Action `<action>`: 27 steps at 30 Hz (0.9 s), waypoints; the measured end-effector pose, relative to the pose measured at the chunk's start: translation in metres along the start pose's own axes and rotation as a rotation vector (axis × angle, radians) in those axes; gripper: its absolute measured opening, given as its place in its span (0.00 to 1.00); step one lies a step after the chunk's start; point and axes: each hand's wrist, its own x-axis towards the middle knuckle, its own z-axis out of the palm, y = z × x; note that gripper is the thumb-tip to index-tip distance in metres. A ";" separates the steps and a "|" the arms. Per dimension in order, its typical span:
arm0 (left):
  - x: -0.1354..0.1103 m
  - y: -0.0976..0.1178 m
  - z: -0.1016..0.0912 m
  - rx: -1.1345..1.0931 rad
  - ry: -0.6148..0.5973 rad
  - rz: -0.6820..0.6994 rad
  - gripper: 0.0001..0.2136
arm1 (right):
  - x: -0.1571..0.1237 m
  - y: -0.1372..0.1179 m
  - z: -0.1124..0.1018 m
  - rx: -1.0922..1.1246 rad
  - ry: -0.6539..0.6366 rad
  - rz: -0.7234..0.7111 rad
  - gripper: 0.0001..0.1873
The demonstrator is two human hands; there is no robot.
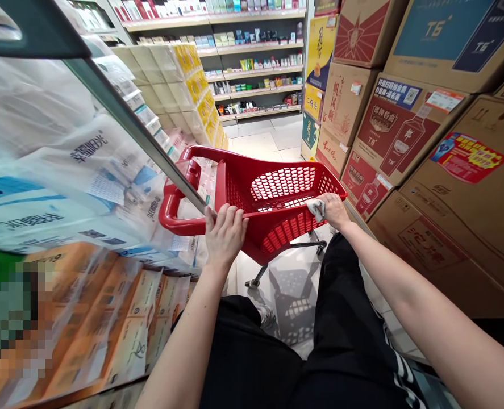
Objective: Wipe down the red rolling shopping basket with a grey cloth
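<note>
A red plastic shopping basket on wheels (277, 196) stands tilted in the aisle in front of my knees. My left hand (225, 233) is closed over the basket's near rim, fingers curled onto the edge. My right hand (333, 210) is closed on a white cloth (316, 209), pressing it against the basket's right rim. The basket's red handle (173, 207) sticks out to the left. The inside of the basket looks empty.
Wrapped packs of tissue paper (64, 187) fill the shelf at my left, behind a metal bar (136, 130). Stacked cardboard liquor cartons (426, 142) wall the right side. A tiled floor (269, 142) leads to shelves of small goods (255, 62) at the far end.
</note>
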 end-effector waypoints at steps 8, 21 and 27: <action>0.001 -0.006 -0.007 0.056 -0.078 -0.035 0.13 | 0.003 -0.013 0.001 0.005 0.040 0.013 0.18; 0.002 -0.003 -0.003 0.126 -0.058 0.011 0.15 | 0.041 -0.169 -0.006 0.206 0.019 -0.211 0.18; -0.001 -0.006 -0.001 0.122 -0.049 0.010 0.15 | 0.026 -0.109 -0.003 0.089 -0.006 -0.105 0.16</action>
